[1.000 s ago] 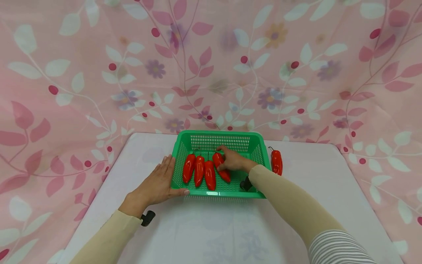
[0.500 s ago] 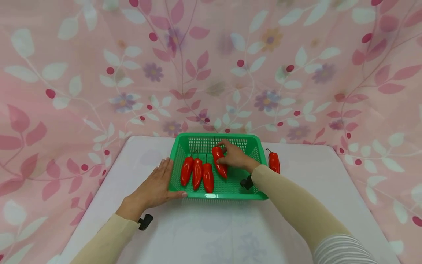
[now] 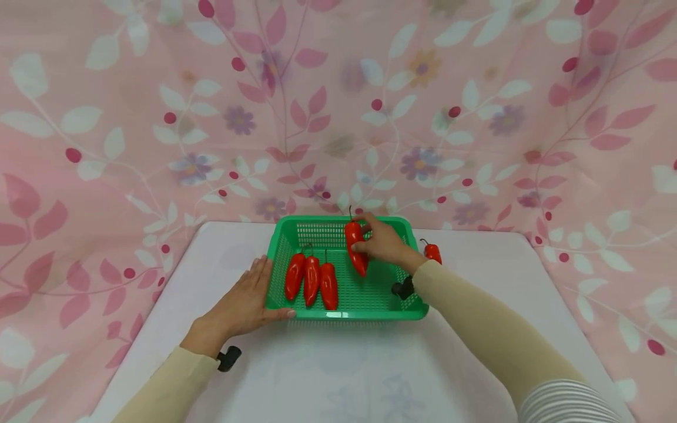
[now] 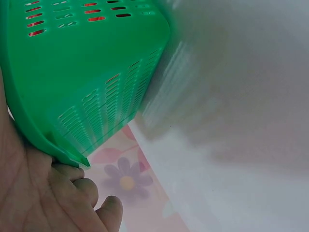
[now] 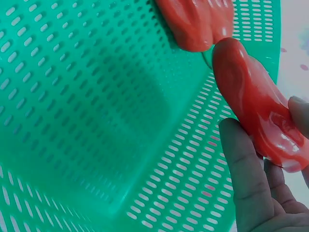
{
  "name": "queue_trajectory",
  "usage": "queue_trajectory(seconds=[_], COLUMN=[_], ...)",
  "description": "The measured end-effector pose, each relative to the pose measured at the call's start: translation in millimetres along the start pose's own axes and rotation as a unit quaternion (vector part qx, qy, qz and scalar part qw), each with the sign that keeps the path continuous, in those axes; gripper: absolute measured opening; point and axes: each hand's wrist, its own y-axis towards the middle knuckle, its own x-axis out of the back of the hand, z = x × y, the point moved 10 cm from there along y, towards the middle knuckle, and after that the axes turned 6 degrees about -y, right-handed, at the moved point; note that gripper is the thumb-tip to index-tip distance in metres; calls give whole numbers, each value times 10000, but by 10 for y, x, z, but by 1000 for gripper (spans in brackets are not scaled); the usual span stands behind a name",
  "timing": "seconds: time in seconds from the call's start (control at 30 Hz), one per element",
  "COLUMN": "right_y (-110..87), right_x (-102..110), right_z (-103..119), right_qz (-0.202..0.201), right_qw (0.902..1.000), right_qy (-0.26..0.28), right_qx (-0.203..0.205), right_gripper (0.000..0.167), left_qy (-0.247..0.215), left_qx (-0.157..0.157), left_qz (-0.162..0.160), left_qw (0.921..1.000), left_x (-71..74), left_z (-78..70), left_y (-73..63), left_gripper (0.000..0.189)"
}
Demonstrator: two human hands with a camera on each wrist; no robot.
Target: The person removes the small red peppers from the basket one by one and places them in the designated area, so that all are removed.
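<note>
At the near edge of the white table, two beige sleeves are seen coming in, the right one topped by a grey-striped cuff. A small black device is worn at the left wrist, and a second black device is seen at the right one. Now the basket: the left end of the green basket is pressed by the left hand, its fingers stretched out straight and its thumb laid over the near corner of the rim. Inside, on the left, three peppers are lined up side by side, stems pointed away. And there it is: a red pepper is clamped between the thumb and fingers of the right hand, held up over the far part of the basket, stem upward, well apart from the row. Outside the right end, another pepper is partly hidden by the right sleeve. Behind everything, a pink flowered curtain is hung.
</note>
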Motion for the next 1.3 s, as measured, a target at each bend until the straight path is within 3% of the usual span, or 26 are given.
queue_trajectory(seconds=[0.37, 1.07, 1.3], right_y=[-147, -432, -552], right_x=[253, 812, 956], right_z=[65, -147, -250], right_qz=[-126, -855, -1047], right_qw=[9977, 9963, 9944], right_qy=[642, -51, 90], right_qx=[174, 97, 127], right_gripper=[65, 64, 68], left_qy=[-54, -87, -82], left_qx=[98, 107, 66], left_qz=[74, 79, 114], left_qw=[9999, 9999, 9999], left_x=[-7, -8, -12], left_z=[47, 26, 5], left_y=[-28, -5, 10], left_gripper=[136, 136, 137])
